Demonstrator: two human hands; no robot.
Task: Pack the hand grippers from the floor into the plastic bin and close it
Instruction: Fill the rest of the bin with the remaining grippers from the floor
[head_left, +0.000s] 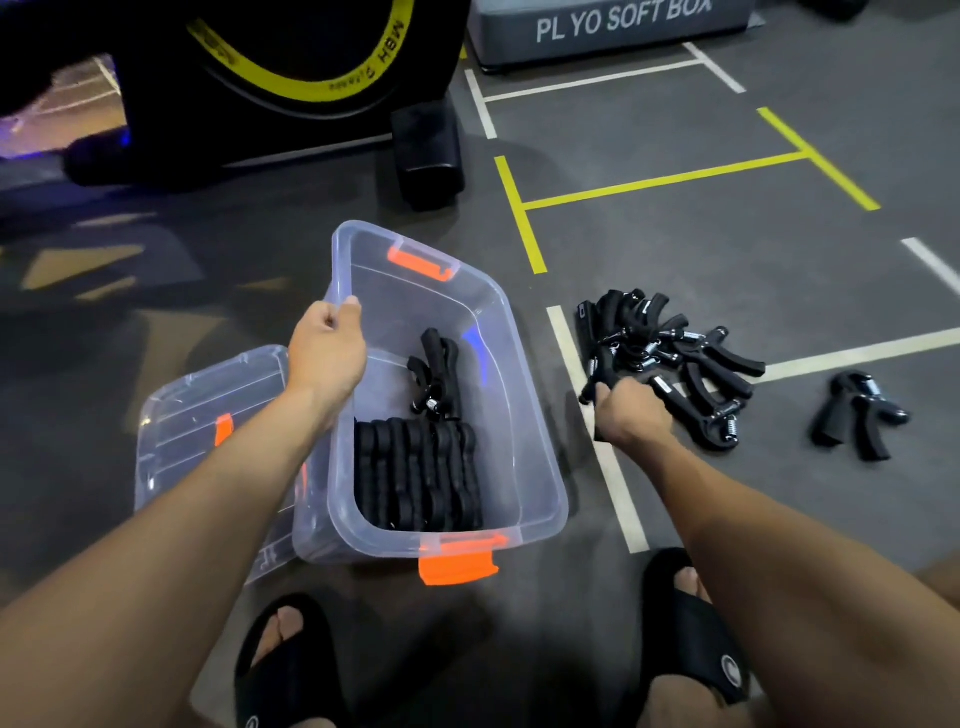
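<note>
A clear plastic bin (535, 467) with orange latches stands open on the floor, tilted toward me. Inside it a row of black hand grippers (415, 473) is stacked, with one or two loose ones (434, 374) above. My left hand (327, 348) grips the bin's left rim. To the right, a pile of black hand grippers (675, 353) lies on the floor. My right hand (631, 410) is curled around a hand gripper at the pile's near left edge. One more hand gripper (857, 415) lies apart at the far right.
The clear lid (187, 415) with an orange clip lies on the floor left of the bin. A black exercise machine (260, 88) stands behind, a grey plyo soft box (613, 31) at the back right. My sandalled feet (691, 623) are at the bottom.
</note>
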